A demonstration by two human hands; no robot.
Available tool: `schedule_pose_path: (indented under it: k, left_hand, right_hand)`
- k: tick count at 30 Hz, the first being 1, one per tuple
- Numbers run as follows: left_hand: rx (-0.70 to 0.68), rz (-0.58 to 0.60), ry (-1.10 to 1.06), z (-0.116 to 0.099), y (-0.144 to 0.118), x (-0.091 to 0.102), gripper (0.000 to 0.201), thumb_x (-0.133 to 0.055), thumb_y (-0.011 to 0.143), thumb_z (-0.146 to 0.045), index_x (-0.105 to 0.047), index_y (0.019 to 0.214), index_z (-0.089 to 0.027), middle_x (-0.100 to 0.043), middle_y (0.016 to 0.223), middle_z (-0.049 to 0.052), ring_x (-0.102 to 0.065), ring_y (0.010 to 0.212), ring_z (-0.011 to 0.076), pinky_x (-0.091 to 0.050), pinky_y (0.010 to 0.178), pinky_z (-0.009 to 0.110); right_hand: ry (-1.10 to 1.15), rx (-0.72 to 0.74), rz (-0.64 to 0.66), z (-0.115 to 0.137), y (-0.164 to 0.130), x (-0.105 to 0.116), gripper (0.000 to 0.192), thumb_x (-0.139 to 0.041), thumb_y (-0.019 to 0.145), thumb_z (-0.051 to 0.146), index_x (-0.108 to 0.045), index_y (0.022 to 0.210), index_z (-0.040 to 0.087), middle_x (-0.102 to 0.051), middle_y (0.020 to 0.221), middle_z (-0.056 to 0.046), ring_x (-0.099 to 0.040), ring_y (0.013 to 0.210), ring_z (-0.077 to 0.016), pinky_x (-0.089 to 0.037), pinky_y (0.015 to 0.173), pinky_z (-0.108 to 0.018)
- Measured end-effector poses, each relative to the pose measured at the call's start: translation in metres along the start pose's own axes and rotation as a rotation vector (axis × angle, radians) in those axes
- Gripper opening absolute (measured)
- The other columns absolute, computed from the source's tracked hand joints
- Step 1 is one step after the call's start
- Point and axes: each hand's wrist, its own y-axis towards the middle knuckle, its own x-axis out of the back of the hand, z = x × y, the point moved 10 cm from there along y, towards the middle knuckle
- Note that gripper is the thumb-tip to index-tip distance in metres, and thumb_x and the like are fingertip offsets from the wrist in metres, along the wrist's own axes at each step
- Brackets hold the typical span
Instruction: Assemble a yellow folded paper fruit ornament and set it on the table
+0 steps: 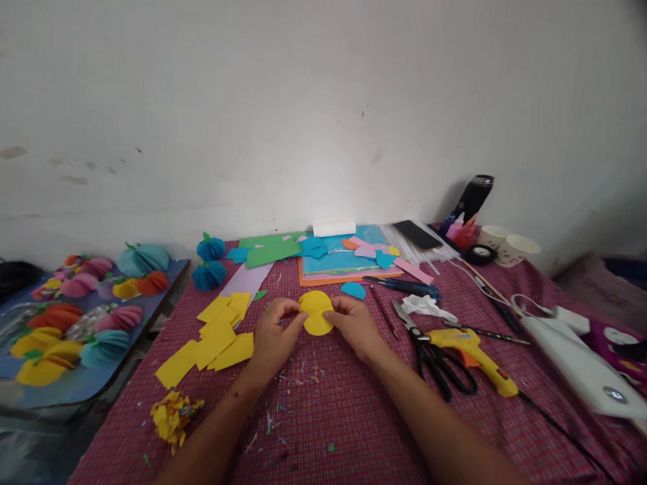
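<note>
while both hands meet over the red checked cloth [343, 423], the left hand [272, 339] and right hand [354, 323] each pinch an edge of a yellow paper circle [316, 313], fingers closed on it, just above the table. approx a dozen finished paper balls [99, 314] sit on a board at left. yellow squares [215, 338] wait uncut beside the left hand, so prob. mid-batch w/ plenty left.
</note>
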Motion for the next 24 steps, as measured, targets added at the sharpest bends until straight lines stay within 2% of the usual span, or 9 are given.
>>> schedule_pose_path:
  k: [5, 10, 17, 24]
  left_hand:
    - [-0.070, 0.007, 0.062, -0.0057, 0.0003, -0.0006, 0.008, -0.069, 0.081, -0.026, -0.067, 0.087, -0.022, -0.064, 0.093, 0.004, -0.060, 0.091, 0.0200, -0.047, 0.085, 0.033]
    - [0.001, -0.017, -0.035, 0.0028, 0.0017, 0.0015, 0.011, -0.072, 0.077, -0.027, -0.063, 0.076, -0.020, -0.063, 0.091, 0.003, -0.059, 0.087, 0.0188, -0.046, 0.082, 0.031]
    - [-0.009, -0.026, -0.013, -0.0035, 0.0043, 0.0051, 0.015, -0.072, 0.076, -0.027, -0.063, 0.066, -0.021, -0.065, 0.089, 0.004, -0.058, 0.092, 0.0210, -0.043, 0.087, 0.032]
    - [-0.028, -0.016, 0.103, -0.0050, 0.0047, 0.0055, 0.013, -0.070, 0.079, -0.025, -0.065, 0.067, -0.022, -0.069, 0.096, 0.004, -0.060, 0.097, 0.0229, -0.041, 0.093, 0.036]
  right_hand:
    - [-0.026, 0.017, -0.003, 0.0004, -0.0001, 0.0009, 0.015, -0.068, 0.064, 0.026, -0.067, 0.077, 0.018, -0.070, 0.076, 0.000, -0.062, 0.067, -0.0160, -0.049, 0.069, -0.028]
    - [-0.072, 0.042, 0.020, -0.0030, 0.0022, -0.0004, 0.013, -0.067, 0.065, 0.028, -0.065, 0.074, 0.018, -0.068, 0.072, 0.001, -0.061, 0.067, -0.0158, -0.048, 0.067, -0.028]
    - [-0.141, 0.081, 0.019, -0.0059, 0.0057, 0.0012, 0.013, -0.066, 0.067, 0.029, -0.064, 0.073, 0.018, -0.067, 0.071, 0.000, -0.061, 0.069, -0.0165, -0.048, 0.066, -0.028]
    - [-0.164, 0.085, 0.027, -0.0014, 0.0033, -0.0005, 0.014, -0.065, 0.067, 0.028, -0.066, 0.076, 0.018, -0.069, 0.074, 0.000, -0.061, 0.068, -0.0163, -0.048, 0.066, -0.028]
